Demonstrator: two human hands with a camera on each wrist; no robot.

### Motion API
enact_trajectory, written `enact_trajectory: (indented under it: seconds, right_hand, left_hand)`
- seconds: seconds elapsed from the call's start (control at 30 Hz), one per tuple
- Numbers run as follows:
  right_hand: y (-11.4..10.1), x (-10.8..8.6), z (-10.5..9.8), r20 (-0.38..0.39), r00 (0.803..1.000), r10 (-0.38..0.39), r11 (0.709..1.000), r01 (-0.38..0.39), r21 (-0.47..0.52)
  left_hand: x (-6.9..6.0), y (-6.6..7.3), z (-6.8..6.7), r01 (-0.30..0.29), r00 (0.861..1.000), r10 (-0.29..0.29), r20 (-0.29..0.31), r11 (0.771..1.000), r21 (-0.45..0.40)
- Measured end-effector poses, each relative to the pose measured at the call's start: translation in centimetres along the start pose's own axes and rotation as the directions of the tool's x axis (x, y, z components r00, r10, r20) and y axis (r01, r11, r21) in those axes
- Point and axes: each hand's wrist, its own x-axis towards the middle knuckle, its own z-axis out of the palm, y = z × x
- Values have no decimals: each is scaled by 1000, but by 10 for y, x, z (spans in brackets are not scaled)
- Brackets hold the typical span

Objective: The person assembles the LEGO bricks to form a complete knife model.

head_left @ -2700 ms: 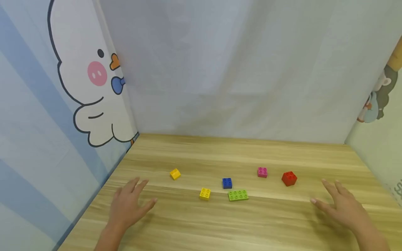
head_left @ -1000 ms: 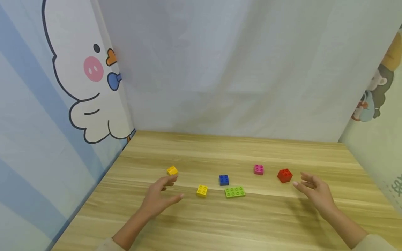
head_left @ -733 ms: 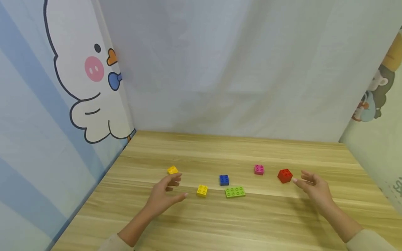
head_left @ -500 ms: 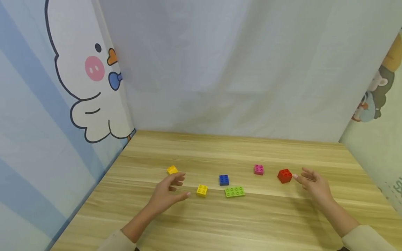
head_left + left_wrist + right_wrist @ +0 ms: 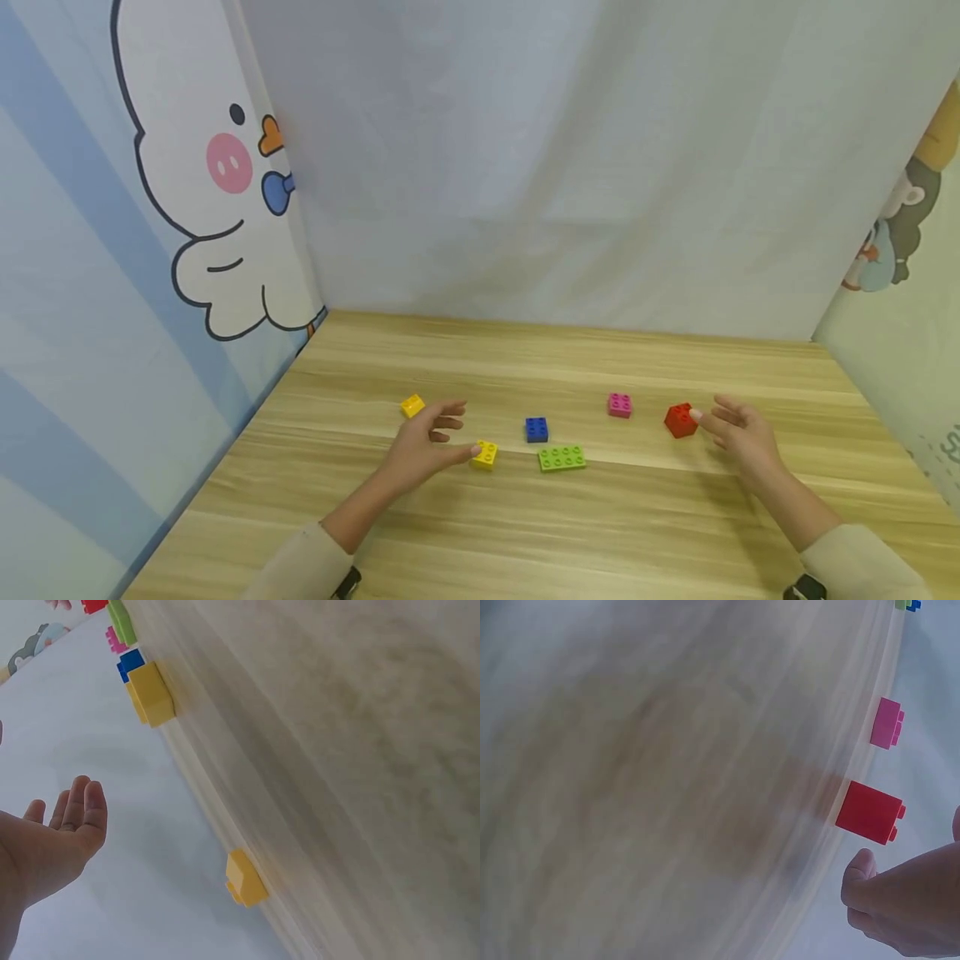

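Note:
My left hand (image 5: 425, 443) hovers with relaxed, spread fingers between two yellow bricks. Its thumb tip overlaps the square yellow brick (image 5: 486, 456) in the head view; in the left wrist view hand and bricks stand apart. Behind the fingers lies the other yellow brick (image 5: 412, 406), with a sloped face. My right hand (image 5: 745, 435) is just right of the tall red brick (image 5: 680, 421), fingers loosely bent and holding nothing. The right wrist view shows a small gap between the fingertips (image 5: 861, 864) and the red brick (image 5: 870, 813).
Between the hands lie a blue brick (image 5: 536, 430), a long lime-green brick (image 5: 562, 458) and a pink brick (image 5: 619, 406). The wooden table (image 5: 570, 542) ends at a pale curtain (image 5: 555, 167) behind, with printed cloth (image 5: 217, 275) at the left side.
Both hands have come inward from the table's sides. The left has moved right toward the square yellow brick, the right has moved left to the red brick. The bricks have stayed in place.

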Motion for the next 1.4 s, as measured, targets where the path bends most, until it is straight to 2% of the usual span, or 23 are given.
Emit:
enact_trajectory:
  seconds: [0.07,0.2,0.23,0.33,0.47,0.83,1.03,1.23,1.4]
  right_hand:
    - [0,2,3,6,1000,-3,1000,3,0]
    - [-1,3,9,12,1000,-4,1000,4,-3]
    - [-1,3,10,17,1000,-3,1000,3,-7]
    - [-1,4,12,31,999,7,1000,-7,-3]
    - [0,5,12,55,998,28,1000,-29,10]
    - [6,13,16,60,995,75,995,-78,59]
    - [12,12,14,88,993,84,996,-80,-50]
    - [13,14,12,108,993,41,984,-22,-176]
    - [12,18,13,122,992,25,976,2,-218]
  left_hand:
    - [1,13,0,7,1000,-7,16,1000,-15]
    - [7,19,4,-19,999,21,44,999,-34]
    - [9,18,6,-21,999,23,48,999,-39]
    - [16,3,14,-25,997,28,65,999,-49]
    - [23,-14,25,6,995,-1,103,999,-47]
    - [37,-21,47,-6,983,17,182,998,-62]
    - [40,-23,62,22,975,-6,221,997,-74]
    - [47,-23,72,33,969,-27,246,999,-21]
    - [52,-23,74,82,954,-85,287,996,24]
